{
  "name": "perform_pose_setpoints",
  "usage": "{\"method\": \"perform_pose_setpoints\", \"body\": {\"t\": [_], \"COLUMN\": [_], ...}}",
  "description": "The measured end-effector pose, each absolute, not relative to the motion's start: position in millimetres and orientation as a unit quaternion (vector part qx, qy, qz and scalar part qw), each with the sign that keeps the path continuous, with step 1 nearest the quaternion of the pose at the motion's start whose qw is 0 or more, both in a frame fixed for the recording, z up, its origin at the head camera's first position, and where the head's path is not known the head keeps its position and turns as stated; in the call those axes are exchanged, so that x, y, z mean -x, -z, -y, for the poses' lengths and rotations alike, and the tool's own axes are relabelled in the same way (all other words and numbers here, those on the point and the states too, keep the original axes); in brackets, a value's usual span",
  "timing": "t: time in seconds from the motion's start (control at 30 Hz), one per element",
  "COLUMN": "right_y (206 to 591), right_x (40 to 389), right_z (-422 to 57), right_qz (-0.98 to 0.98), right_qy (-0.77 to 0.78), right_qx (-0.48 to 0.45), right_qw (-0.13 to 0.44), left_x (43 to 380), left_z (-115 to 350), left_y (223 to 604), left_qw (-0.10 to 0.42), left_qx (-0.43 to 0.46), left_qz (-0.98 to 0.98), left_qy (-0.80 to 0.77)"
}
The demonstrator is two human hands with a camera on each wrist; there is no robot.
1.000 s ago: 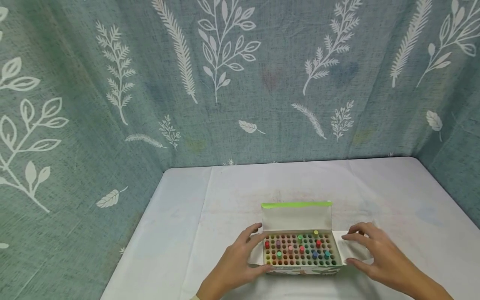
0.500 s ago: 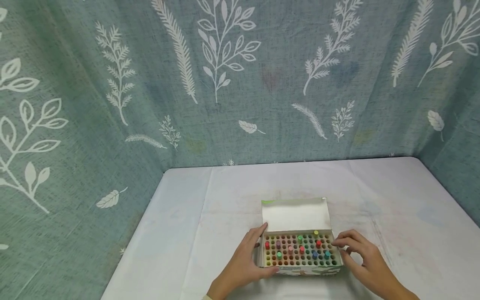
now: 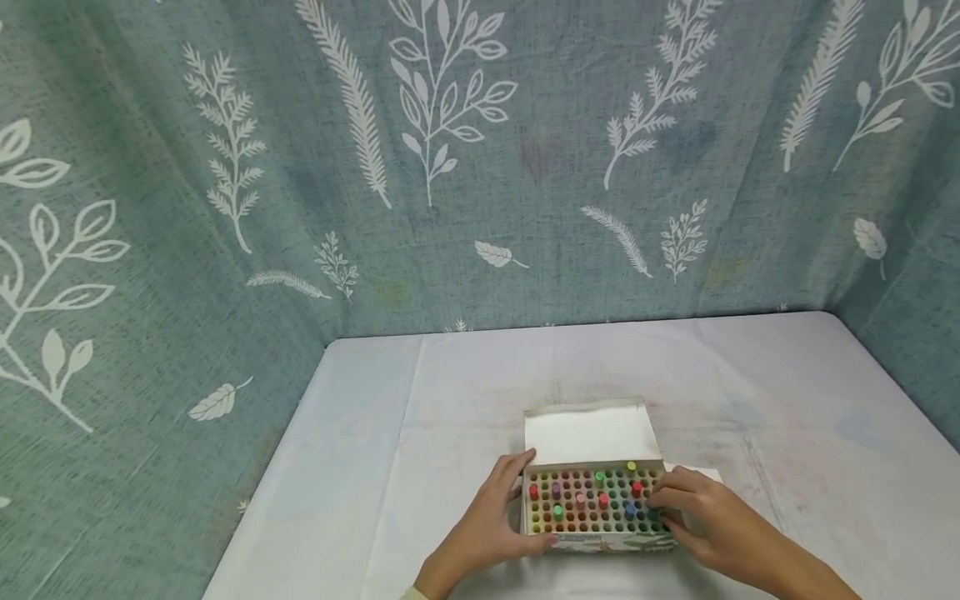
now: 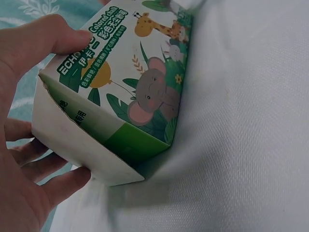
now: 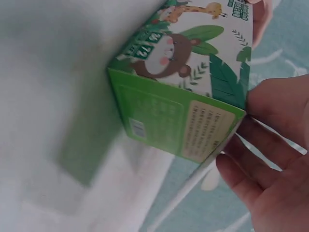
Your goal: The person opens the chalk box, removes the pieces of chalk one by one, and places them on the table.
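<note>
An open white chalk box [image 3: 600,543] with green leaf and animal prints sits on the table. Its holed insert bears several chalk sticks, among them a red one [image 3: 637,489], a yellow one [image 3: 632,467] and a blue one [image 3: 629,510]. My left hand [image 3: 487,521] holds the box's left end, thumb on the printed front, fingers by the white left flap [image 4: 82,140]. Over the right end, my right hand [image 3: 708,512] pinches a teal chalk stick [image 3: 654,515], mostly covered by the fingers. In the right wrist view, the box edge hides these fingertips.
The box lid [image 3: 588,435] stands raised at the back. A white right flap [image 3: 701,472] juts out beneath my right hand. White cloth covers the table [image 3: 420,433], and a green leaf-patterned curtain [image 3: 555,167] hangs behind and at the sides.
My right hand has come left from the right flap to the teal chalk stick. The lid has tilted back. My left hand has closed in on the box's left end.
</note>
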State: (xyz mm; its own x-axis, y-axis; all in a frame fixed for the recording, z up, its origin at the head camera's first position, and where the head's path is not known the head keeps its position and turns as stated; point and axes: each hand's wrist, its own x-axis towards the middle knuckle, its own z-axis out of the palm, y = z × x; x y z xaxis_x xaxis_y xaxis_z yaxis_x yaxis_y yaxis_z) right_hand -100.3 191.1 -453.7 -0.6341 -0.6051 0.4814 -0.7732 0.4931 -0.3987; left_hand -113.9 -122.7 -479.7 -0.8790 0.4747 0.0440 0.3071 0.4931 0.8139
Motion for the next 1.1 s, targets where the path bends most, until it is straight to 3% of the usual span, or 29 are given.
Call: {"method": "perform_pose_setpoints", "body": {"t": [0.2, 0.4, 0.77, 1.1], "right_y": [448.0, 447.7, 447.7, 444.8], "right_x": [103.4, 103.9, 108.0, 106.0], "right_z": [-187.1, -186.0, -185.6, -184.8], "right_qz": [0.851, 0.846, 0.826, 0.849], "right_qy": [-0.256, -0.28, -0.321, -0.279], "right_qx": [-0.434, -0.439, -0.453, -0.445], "right_qw": [0.15, 0.115, 0.104, 0.056], "left_x": [113.7, 114.0, 112.6, 111.6], "left_z": [124.0, 125.2, 123.3, 123.7], "left_y": [478.8, 479.4, 476.2, 475.2], "left_qw": [0.1, 0.105, 0.088, 0.079], "left_qx": [-0.233, -0.238, -0.248, -0.252], "left_qz": [-0.852, -0.852, -0.855, -0.855], "left_qy": [-0.458, -0.453, -0.448, -0.446]}}
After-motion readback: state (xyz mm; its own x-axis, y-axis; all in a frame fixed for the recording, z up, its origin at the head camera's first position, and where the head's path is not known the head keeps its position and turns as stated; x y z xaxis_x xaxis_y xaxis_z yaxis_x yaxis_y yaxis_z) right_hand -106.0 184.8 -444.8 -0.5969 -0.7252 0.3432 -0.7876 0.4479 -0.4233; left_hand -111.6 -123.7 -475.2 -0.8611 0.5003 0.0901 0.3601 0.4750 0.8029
